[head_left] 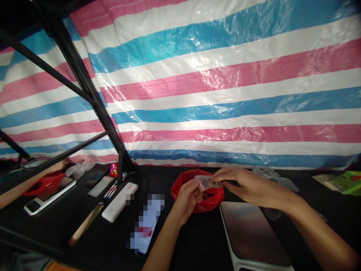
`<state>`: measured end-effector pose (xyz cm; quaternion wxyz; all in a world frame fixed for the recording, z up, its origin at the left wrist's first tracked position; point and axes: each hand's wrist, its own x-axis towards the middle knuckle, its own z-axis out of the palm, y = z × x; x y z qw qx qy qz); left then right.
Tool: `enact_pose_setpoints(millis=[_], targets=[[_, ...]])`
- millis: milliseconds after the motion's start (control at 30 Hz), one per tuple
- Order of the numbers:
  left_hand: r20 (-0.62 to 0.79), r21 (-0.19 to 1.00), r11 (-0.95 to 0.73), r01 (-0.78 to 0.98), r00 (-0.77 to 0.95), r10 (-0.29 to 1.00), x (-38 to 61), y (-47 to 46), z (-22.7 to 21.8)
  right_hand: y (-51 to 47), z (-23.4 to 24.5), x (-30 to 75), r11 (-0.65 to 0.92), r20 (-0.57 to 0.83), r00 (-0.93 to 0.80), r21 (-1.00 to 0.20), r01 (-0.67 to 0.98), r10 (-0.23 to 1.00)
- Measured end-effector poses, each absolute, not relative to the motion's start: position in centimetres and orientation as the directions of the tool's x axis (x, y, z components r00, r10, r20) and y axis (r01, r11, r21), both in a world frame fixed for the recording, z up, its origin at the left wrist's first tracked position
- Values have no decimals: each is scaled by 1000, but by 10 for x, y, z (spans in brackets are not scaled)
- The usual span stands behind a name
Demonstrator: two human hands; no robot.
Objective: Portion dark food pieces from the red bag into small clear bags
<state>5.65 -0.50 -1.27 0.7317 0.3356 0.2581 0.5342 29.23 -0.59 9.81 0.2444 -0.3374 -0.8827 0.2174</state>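
A small clear plastic bag (pixel 208 182) with brownish bits inside is held up between both hands. My left hand (pixel 188 197) pinches its left end, fingers curled. Thumb and fingers of my right hand (pixel 235 184) close on its right end. Just beneath the little bag sits an open red plastic bag (pixel 180 180) with dark brownish contents, partly hidden by my hands. A flat scale with a dark, shiny top (pixel 251 233) lies under my right forearm, right of the red bag.
Left of me lie a phone (pixel 148 226) with a lit screen and a white power strip (pixel 120 202). A black metal frame (pixel 93 94) divides off a neighbouring place, where another person's arm (pixel 36 178) reaches to a red bag. Clear bags (pixel 276 178) and a green packet (pixel 348 182) lie right.
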Motion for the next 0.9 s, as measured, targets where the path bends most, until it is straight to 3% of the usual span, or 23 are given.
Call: enact_pose_setpoints(millis=[233,467,900], targets=[[100,785,136,-605,340,935,59,-14,-9,-17,108,267,643,390,-520,-568,514,760],[153,810,85,-580,349,925,64,-19,-1,-27,94,246,557,222,-536,-555,618,815],[108,889,87,-450,391,914,63,-16,-11,-24,89,251,552,170,-576,-587,592,800]])
